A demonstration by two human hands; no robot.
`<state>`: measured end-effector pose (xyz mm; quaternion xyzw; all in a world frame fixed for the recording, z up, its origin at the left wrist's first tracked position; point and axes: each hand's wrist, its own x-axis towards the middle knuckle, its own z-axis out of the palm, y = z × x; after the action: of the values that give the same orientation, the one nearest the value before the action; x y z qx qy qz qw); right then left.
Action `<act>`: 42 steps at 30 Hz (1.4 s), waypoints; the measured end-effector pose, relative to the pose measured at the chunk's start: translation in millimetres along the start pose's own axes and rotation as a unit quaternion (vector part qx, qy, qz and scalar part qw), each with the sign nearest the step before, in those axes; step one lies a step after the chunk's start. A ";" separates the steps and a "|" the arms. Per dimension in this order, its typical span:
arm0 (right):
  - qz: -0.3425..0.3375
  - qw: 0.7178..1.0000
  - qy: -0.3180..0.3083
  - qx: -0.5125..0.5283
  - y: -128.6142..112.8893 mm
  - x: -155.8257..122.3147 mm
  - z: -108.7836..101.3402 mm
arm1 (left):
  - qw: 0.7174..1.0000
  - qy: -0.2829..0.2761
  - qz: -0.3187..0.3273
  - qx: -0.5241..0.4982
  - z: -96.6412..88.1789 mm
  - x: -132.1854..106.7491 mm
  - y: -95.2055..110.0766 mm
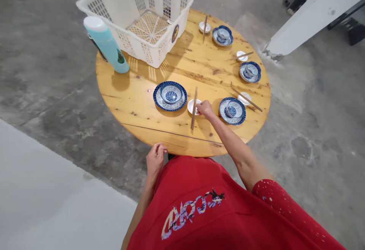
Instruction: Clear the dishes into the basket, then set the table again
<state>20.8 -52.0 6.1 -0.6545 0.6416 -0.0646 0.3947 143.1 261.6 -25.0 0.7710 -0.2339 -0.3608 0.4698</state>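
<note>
My right hand reaches over the round wooden table and rests, fingers curled, on a pair of wooden chopsticks lying across a small white dish. Left of the dish a blue patterned bowl stands on a blue patterned plate. To the right of my hand is another blue bowl on a plate. My left hand hangs at the table's near edge with its fingers curled in; nothing shows in it.
A white plastic basket stands at the table's far left, with a teal bottle beside it. Further blue bowl-and-plate sets, each with a white dish and chopsticks, line the right rim. Concrete floor surrounds the table.
</note>
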 end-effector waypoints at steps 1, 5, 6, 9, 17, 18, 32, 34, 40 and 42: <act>0.001 1.000 -0.002 0.005 1.0 1.7 1.2 | 1.000 0.003 0.001 0.000 0.6 -0.4 -0.4; -0.006 1.000 -0.005 0.011 4.3 6.6 5.4 | 1.000 0.013 0.002 -0.008 2.7 -3.4 -2.8; -0.009 1.000 -0.005 0.011 4.7 7.4 6.2 | 1.000 0.014 0.002 -0.010 3.0 -4.1 -3.5; -0.016 1.000 -0.004 0.013 4.7 8.6 8.0 | 1.000 0.015 -0.001 -0.010 3.4 -5.1 -5.2; -0.009 1.000 -0.005 0.027 2.8 8.9 9.4 | 1.000 0.019 0.001 -0.001 2.7 -3.8 -4.4; -0.008 1.000 -0.005 0.028 3.1 9.4 9.5 | 1.000 0.019 0.003 -0.001 2.8 -3.8 -4.3; -0.002 0.999 0.001 0.040 0.2 7.7 6.5 | 1.000 0.009 -0.008 -0.018 3.9 -1.1 -6.7; -0.002 0.999 -0.001 0.038 -0.4 7.7 6.5 | 1.000 0.009 -0.007 -0.015 3.2 -0.6 -8.2; -0.016 1.000 0.002 0.018 2.8 9.8 7.5 | 1.000 0.004 -0.005 -0.006 2.4 0.0 -12.1; -0.021 1.000 0.003 0.012 3.8 9.8 7.9 | 1.000 0.003 -0.008 -0.007 2.9 -0.1 -12.5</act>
<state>24.2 -56.8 -5.7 -0.6626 0.6283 -0.0821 0.3993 141.0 265.7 -37.0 0.7709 -0.2239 -0.3636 0.4726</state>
